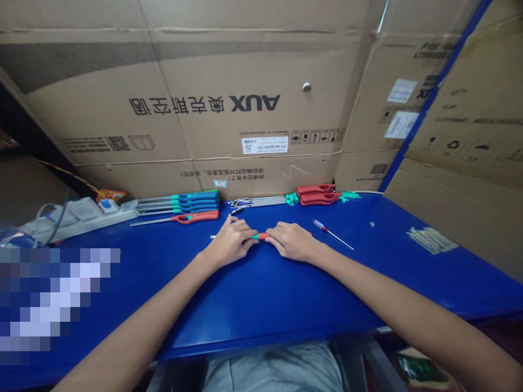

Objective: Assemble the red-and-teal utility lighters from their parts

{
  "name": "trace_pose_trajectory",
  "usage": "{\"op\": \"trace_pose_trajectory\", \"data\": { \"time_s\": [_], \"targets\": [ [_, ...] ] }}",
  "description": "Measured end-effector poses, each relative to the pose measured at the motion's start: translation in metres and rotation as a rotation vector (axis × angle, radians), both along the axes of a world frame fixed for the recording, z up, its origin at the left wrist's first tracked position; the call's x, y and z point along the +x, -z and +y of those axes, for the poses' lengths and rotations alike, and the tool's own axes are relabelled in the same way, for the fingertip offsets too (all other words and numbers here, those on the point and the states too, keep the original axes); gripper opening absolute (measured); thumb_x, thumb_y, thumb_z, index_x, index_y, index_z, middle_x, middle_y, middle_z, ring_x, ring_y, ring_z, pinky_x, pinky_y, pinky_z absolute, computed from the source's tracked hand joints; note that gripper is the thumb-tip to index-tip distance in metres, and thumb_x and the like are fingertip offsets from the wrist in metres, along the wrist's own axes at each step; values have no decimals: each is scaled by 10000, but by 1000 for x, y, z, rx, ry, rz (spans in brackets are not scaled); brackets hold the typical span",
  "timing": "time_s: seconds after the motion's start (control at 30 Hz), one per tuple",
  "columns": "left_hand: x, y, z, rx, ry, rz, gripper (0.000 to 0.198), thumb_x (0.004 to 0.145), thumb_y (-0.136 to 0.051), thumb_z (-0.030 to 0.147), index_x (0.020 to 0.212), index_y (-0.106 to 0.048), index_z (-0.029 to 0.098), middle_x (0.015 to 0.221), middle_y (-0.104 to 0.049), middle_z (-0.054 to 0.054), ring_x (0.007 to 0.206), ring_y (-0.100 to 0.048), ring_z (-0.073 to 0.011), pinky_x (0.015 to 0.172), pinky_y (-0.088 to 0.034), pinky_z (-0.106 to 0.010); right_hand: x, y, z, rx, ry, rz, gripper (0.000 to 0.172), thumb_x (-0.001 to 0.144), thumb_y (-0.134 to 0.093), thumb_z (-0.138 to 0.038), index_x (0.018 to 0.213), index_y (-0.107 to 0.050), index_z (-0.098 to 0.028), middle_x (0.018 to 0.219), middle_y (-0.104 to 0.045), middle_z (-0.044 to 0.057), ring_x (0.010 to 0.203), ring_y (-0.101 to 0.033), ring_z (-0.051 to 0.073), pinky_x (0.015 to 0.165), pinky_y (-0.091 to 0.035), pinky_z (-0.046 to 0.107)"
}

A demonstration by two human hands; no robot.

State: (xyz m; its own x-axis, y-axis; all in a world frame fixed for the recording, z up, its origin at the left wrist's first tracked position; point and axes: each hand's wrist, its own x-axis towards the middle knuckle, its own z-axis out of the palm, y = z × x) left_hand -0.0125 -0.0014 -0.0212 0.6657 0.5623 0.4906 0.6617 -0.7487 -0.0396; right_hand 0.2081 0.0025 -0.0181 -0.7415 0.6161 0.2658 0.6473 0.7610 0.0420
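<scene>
Between my hands is a long-nosed lighter (263, 236) with a red body and a green collar, held level just above or on the blue table. My left hand (232, 239) is closed around its nozzle end, and a short metal tip shows past the fingers. The red handle is mostly covered by my right hand (291, 240), which is closed on it. A screwdriver (330, 232) with a clear and dark red handle lies to the right of my right hand.
Several blue lighters (199, 202) and a red lighter (200, 217) lie at the back left, near a power strip (98, 218). Metal tubes (263, 201), red lighter bodies (316, 199) and green pieces (349, 196) line the cardboard wall (196, 71). Pale sticks (432, 240) lie right.
</scene>
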Motion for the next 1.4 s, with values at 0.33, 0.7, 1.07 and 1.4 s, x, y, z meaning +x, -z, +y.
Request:
{"op": "trace_pose_trajectory", "data": {
  "time_s": [0.33,0.7,1.07,1.4],
  "targets": [
    [5,-1,-3,24,96,-37,241,935,-485,219,817,-681,143,675,-642,-47,687,-555,-169,754,-404,-352,-3,-8,-9,-3,8,-63,264,998,-404,-253,988,-634,-124,890,-688,111,860,-618,203,655,-397,284],
    [12,-20,-11,-85,-35,119,243,956,-422,206,786,-588,156,700,-626,-37,696,-555,-169,745,-336,-340,-2,-7,-5,-115,-45,248,278,984,-398,-222,983,-673,-180,924,-723,69,829,-652,182,740,-438,281],
    [-5,-12,0,-358,-196,89,313,999,-334,293,1049,-617,169,955,-696,-81,858,-635,-219,762,-427,-325,18,-5,10,-146,-69,292,389,823,-663,-369,1157,-649,-171,1076,-697,101,978,-650,242,846,-488,344],
    [-7,-12,0,-184,-81,111,264,968,-460,321,1022,-668,169,853,-694,-73,820,-611,-210,763,-410,-345,16,-6,7,-184,-101,317,367,895,-594,-382,1175,-666,-156,1070,-707,123,960,-669,235,845,-502,339]
  ]
}}
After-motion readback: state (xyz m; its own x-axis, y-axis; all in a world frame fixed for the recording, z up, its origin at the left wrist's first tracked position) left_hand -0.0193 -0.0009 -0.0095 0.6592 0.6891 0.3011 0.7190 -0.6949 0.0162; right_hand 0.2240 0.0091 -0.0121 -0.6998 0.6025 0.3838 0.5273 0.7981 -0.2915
